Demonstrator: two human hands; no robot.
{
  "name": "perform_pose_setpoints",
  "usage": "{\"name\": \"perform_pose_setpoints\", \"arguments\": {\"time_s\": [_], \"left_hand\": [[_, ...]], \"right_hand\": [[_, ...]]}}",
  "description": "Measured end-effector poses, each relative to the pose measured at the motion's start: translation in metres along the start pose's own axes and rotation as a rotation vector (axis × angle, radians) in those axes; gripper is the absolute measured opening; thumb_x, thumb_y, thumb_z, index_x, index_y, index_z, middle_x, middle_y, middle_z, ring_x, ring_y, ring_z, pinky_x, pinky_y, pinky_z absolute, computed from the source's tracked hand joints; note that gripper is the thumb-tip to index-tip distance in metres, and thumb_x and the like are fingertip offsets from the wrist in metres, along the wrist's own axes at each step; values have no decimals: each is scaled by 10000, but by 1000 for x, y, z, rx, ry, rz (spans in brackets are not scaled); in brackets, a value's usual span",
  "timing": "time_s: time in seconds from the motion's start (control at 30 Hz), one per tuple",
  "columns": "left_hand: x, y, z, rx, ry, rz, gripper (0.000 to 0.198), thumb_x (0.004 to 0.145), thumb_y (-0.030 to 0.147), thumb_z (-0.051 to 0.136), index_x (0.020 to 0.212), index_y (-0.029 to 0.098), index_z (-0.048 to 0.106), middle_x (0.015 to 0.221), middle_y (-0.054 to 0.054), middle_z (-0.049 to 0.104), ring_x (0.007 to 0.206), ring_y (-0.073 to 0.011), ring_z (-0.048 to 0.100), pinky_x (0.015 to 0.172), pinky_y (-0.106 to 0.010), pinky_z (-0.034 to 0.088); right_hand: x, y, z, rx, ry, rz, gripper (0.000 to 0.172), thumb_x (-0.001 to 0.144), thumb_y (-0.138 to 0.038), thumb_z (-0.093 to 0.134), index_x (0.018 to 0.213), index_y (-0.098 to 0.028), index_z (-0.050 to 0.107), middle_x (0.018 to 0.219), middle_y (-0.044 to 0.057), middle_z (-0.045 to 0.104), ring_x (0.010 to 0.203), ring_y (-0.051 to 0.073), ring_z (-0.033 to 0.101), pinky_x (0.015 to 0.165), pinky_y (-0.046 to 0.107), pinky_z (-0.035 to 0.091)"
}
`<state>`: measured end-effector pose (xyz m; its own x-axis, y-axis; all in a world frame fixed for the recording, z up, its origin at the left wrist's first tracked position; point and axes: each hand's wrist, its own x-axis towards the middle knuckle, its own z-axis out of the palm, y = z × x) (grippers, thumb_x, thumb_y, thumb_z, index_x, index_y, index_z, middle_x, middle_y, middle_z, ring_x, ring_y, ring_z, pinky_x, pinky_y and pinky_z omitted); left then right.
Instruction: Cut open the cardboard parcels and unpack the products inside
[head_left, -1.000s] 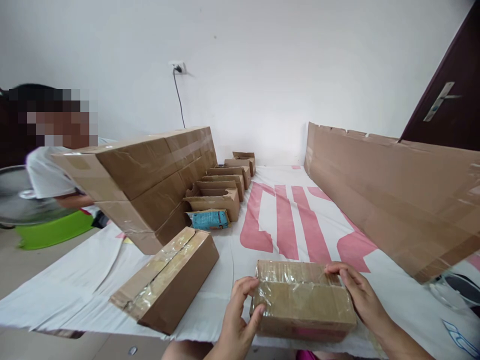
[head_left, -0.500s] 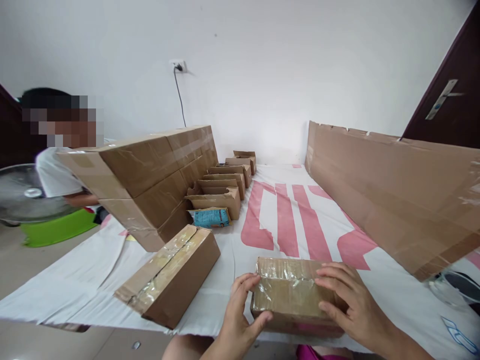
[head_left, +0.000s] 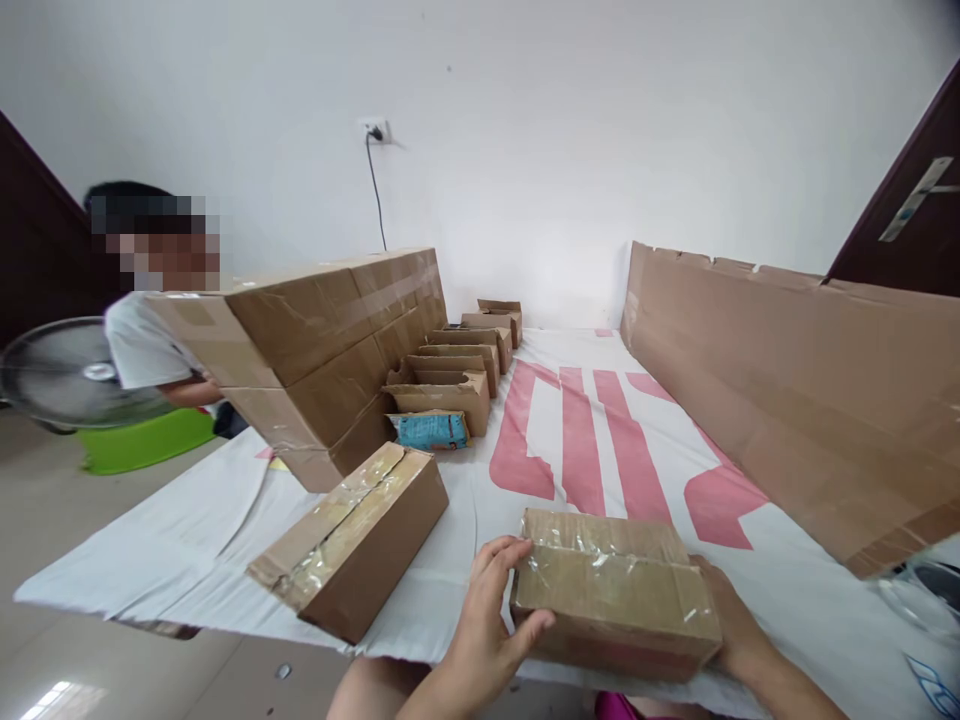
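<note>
A taped cardboard box lies on the cloth at the near edge of the table, in front of me. My left hand holds its left end, thumb on the front edge and fingers at the upper left corner. Around the right end is my right hand, its fingers mostly hidden behind the box. To the left, a second long taped box rests at a slant, touched by neither hand. Beyond it a blue packet stands before a row of open cardboard boxes.
Stacked large cartons form a wall on the left, with a person behind them. An upright cardboard panel borders the right side. A fan and a green stool stand at far left.
My right hand has slid from the top of the box to its right end. The left hand keeps its place at the left end. My view has turned slightly left.
</note>
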<state>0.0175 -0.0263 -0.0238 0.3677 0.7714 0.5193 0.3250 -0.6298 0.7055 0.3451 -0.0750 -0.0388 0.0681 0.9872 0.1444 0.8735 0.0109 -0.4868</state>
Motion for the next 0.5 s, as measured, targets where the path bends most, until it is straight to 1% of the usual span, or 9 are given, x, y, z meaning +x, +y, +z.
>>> {"name": "perform_pose_setpoints", "arguments": {"time_s": [0.07, 0.13, 0.23, 0.3, 0.37, 0.4, 0.43, 0.5], "left_hand": [[0, 1, -1, 5, 2, -1, 526, 861, 412, 638, 1326, 282, 430, 1250, -130, 491, 1191, -298, 507, 970, -479, 468], [0, 2, -1, 13, 5, 0, 517, 867, 405, 631, 1324, 276, 427, 1245, -131, 491, 1185, -293, 512, 966, -474, 473], [0, 3, -2, 36, 1, 7, 513, 869, 398, 629, 1324, 270, 429, 1248, -135, 493, 1187, -291, 512, 962, -470, 478], [1, 4, -3, 58, 2, 11, 515, 865, 390, 636, 1323, 266, 434, 1247, -134, 498, 1188, -292, 512, 960, -470, 481], [1, 5, -2, 77, 10, 17, 512, 865, 382, 636, 1321, 260, 438, 1243, -134, 504, 1187, -293, 509, 959, -471, 483], [2, 5, -2, 83, 16, 22, 510, 867, 381, 633, 1321, 255, 437, 1241, -134, 505, 1184, -292, 508, 957, -470, 485], [2, 6, -1, 91, 22, 26, 508, 871, 376, 628, 1323, 250, 433, 1239, -135, 506, 1181, -290, 506, 954, -469, 488], [3, 8, 2, 125, 31, 45, 497, 880, 352, 619, 1326, 246, 428, 1219, -130, 521, 1173, -288, 497, 940, -469, 492]], "right_hand": [[-1, 2, 0, 26, -29, -33, 280, 778, -294, 522, 945, -208, 729, 949, 101, 754, 914, 282, 681, 819, 380, 533], [0, 10, -2, 29, -21, -33, 313, 792, -267, 509, 1028, -214, 708, 967, 95, 748, 914, 273, 682, 815, 373, 534], [-1, 26, -11, -55, 88, 11, 397, 832, -262, 465, 1192, -203, 623, 1068, 107, 719, 973, 267, 675, 827, 385, 540], [-7, 28, -24, -120, 201, 20, 430, 884, -301, 416, 1279, -189, 543, 1148, 119, 681, 1032, 263, 659, 843, 402, 547], [-18, 19, -41, -161, 315, -22, 443, 927, -346, 385, 1336, -201, 474, 1208, 117, 643, 1088, 249, 635, 872, 399, 548], [-25, 10, -51, -172, 346, -65, 444, 937, -360, 391, 1354, -219, 452, 1229, 109, 629, 1111, 238, 624, 890, 386, 546], [-32, -1, -61, -180, 355, -118, 444, 940, -368, 409, 1365, -239, 439, 1242, 99, 622, 1123, 226, 620, 901, 364, 546], [-47, -26, -78, -198, 294, -244, 447, 933, -356, 460, 1372, -274, 442, 1246, 76, 629, 1115, 197, 632, 896, 295, 554]]}}
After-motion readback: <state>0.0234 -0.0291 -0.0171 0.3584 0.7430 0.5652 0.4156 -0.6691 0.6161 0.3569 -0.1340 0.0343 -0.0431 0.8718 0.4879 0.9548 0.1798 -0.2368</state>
